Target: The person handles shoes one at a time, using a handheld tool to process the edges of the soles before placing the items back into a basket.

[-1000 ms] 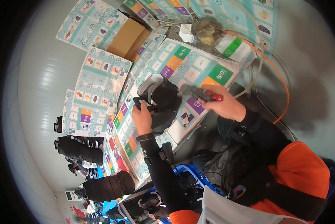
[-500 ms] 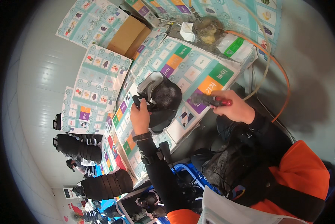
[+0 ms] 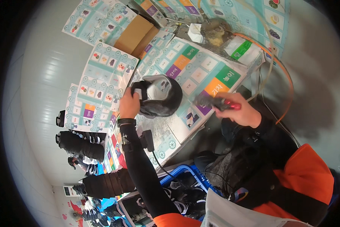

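Note:
A black cap is tilted over the patterned tabletop, with its opening and pale lining facing me. My left hand grips it at the left edge, fingers closed beside a small white tag. To the right, over the table's near edge, my right hand is closed around a hand tool with a red end and a dark, motion-blurred head; its exact kind cannot be made out. A gap separates the tool from the cap. Greyish dust or lint lies below the cap.
A blue basket of dark items stands below the table. Stacks of black caps are at left. An open cardboard box sits at the back; an orange hose curves down on the right.
The cap has been turned, so its opening and lining now show instead of its dark crown. My left hand has moved left and up with it. My right hand has shifted slightly right with the tool.

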Demonstrator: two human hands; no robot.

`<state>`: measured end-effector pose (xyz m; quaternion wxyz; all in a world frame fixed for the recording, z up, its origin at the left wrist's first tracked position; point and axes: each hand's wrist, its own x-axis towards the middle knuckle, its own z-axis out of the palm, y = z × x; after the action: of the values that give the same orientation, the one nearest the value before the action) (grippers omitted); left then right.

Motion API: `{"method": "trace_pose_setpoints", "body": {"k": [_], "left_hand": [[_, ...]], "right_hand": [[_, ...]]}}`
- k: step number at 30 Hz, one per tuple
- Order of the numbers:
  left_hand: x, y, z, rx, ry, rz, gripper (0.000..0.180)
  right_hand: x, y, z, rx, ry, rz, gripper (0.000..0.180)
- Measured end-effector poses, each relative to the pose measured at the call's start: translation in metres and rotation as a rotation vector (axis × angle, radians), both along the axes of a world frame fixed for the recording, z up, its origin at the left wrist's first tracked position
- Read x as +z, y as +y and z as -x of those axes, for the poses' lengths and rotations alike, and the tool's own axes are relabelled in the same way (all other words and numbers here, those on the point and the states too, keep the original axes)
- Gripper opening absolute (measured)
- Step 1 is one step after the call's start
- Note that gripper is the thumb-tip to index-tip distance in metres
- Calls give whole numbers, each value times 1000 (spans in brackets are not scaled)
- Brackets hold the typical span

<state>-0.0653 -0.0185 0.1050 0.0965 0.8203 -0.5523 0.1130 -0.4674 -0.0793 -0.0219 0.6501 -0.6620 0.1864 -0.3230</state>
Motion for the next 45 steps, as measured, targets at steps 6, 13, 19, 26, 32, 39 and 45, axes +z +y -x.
{"method": "trace_pose_setpoints", "body": {"k": [6, 13, 19, 26, 32, 39, 45], "left_hand": [[-33, -3, -33, -9, 77, -83, 36], [-25, -4, -17, 5, 131, -100, 39], [-6, 8, -20, -42, -10, -71, 40], [48, 8, -26, -236, 93, 23, 27], [2, -6, -27, -276, 309, -162, 28], [-4, -8, -27, -205, 386, -211, 34], [-5, -2, -29, -206, 378, -199, 35]], "right_hand": [[-33, 8, -15, -162, -90, 42, 27], [-29, 9, -7, -141, -4, 133, 24], [-24, 7, -10, 12, 75, 269, 24], [-14, -9, -4, -175, -107, 80, 25], [3, 4, -8, 18, 25, 367, 26], [3, -4, -12, 188, 8, 361, 21], [-6, -5, -16, -106, -28, 352, 21]]}}
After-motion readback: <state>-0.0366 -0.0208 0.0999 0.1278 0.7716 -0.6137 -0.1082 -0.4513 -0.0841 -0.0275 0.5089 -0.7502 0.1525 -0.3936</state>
